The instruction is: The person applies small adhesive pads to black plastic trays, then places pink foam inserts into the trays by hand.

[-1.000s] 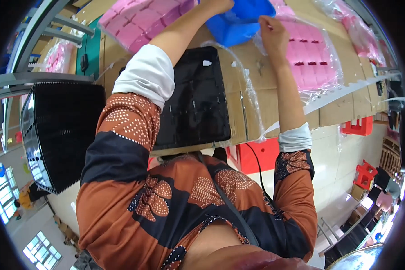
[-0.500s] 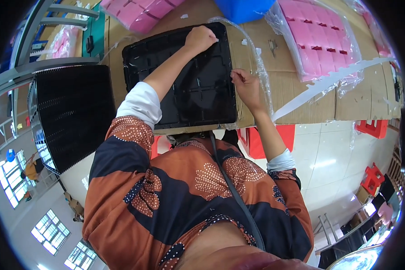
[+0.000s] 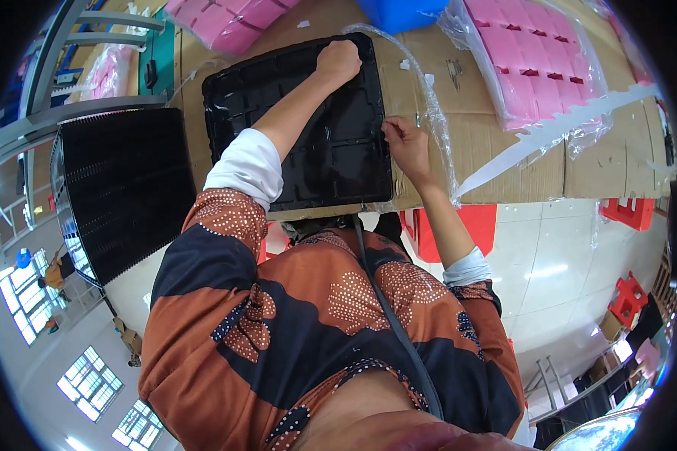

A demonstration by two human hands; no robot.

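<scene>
A shallow black plastic tray (image 3: pixel 331 169) with a raised rim and moulded ribs lies on the cardboard-covered table before me. Over its far right part is my left hand (image 3: pixel 338 63), its fingers curled closed near the rim. The back of the hand hides whatever the fingertips hold. Close against the tray's right edge, my right hand (image 3: pixel 408 149) is closed, thumb and forefinger pinched together; what lies between them is too small to make out. My left forearm crosses above the tray and covers part of it.
A stack of black ribbed trays (image 3: pixel 132 188) stands to the left by a grey metal frame (image 3: pixel 45 120). Pink foam blocks in clear plastic (image 3: pixel 530 68), a blue container (image 3: pixel 402 13) and a jagged white strip (image 3: pixel 557 135) lie around the table. Red stools (image 3: pixel 466 229) stand below its edge.
My left hand has turned, so its fingertips and the small whitish piece seen at them are now hidden. My right hand stays at the tray's edge. The view has shifted slightly.
</scene>
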